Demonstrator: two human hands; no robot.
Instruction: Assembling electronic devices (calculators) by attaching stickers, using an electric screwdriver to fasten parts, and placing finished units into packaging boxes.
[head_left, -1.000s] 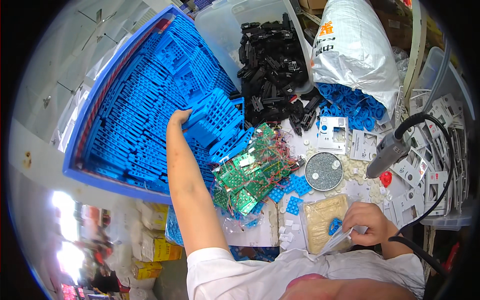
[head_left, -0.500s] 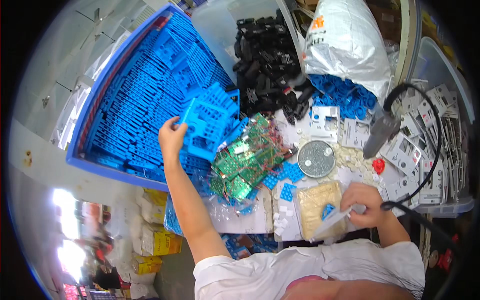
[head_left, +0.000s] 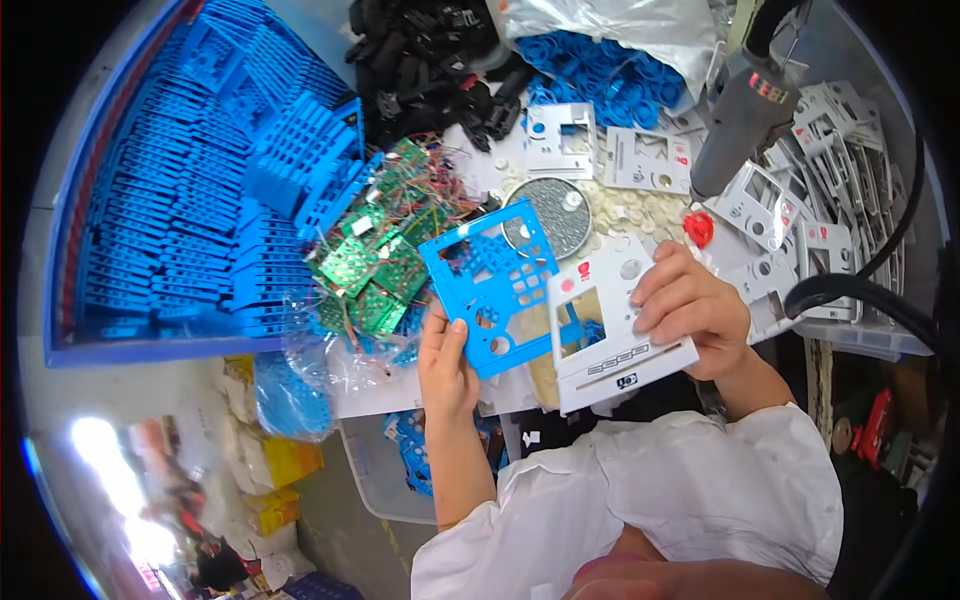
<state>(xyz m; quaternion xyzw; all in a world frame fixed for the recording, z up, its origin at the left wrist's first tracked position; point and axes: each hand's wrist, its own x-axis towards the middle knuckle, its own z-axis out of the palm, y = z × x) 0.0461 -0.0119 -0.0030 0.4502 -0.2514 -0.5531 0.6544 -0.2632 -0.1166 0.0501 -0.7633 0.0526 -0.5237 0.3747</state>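
My left hand (head_left: 447, 362) grips a blue plastic frame (head_left: 516, 345) by its lower left edge. The frame is flat, with a large window, round holes and a grid of small square openings. In my right hand (head_left: 697, 312) is a white faceplate (head_left: 618, 365) with a rectangular window, round holes and small red marks. The faceplate's left edge overlaps or meets the frame's right side; whether they touch I cannot tell. Behind both lies a round metal tin (head_left: 548, 219). A yellowish block in clear plastic is mostly hidden beneath the two parts.
A blue crate (head_left: 160, 350) of stacked blue frames stands left. Green circuit boards (head_left: 375, 265) with wires lie beside it, black parts (head_left: 420, 60) behind. White faceplates (head_left: 850, 150) fill a bin at right. A grey tool (head_left: 745, 125) hangs with a black cable (head_left: 850, 295); a red piece (head_left: 698, 229) lies below.
My left hand has brought a blue frame from the crate to the middle. My right hand now holds a white faceplate upright beside it. The view has shifted right.
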